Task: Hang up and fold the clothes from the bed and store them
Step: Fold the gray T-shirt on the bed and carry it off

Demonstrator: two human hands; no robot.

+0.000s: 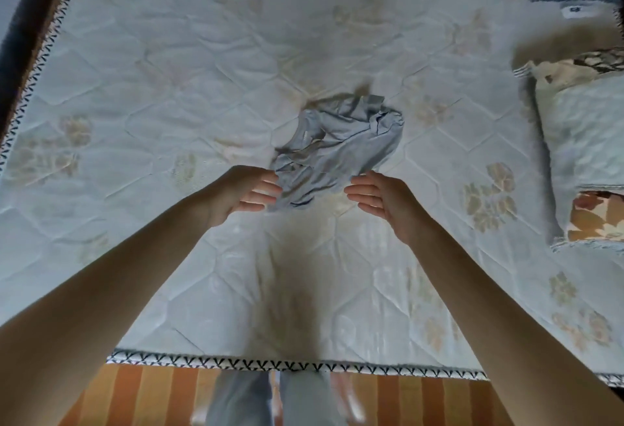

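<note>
I am standing at the lower edge of the mattress (202,94), both arms reaching forward. My left hand (248,191) and right hand (378,201) are hanging at centre frame, fingers relaxed and spread, grasping nothing. Just beyond them the shirt (341,145) is lying crumpled at mid-frame; whether the fingertips are touching its near edge is unclear. Risk: gripping a bunched layer instead of the hem or shoulders is likely to leave the shirt twisted and spoil the fold. Pillows (587,142) are lying at the right edge.
</note>
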